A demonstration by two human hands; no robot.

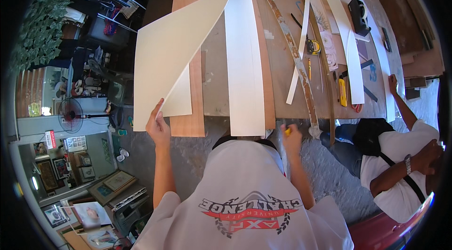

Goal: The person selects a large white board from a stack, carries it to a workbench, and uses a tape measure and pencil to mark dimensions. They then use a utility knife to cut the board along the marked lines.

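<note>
My left hand (159, 125) pinches the near edge of a large cream board (174, 47), thumb on top. The board is tilted, its long slanting edge rising to a point at the far side. Beneath it show a smaller white piece (181, 97) and a brown wooden plank (188, 125). Down by the table's near edge, my right hand (292, 140) is closed round a small yellow tool (287, 131); most of it is hidden in the fist. Between my hands, a long white board strip (245, 61) lies on another brown plank (269, 104).
On the table (214, 101) lie a rusty metal straightedge (288, 38), a tape measure (313, 46), a yellow cutter knife (342, 92), a black tape dispenser (359, 16) and white strips (346, 47). A co-worker (400, 155) is at the right. A fan (71, 115) stands left.
</note>
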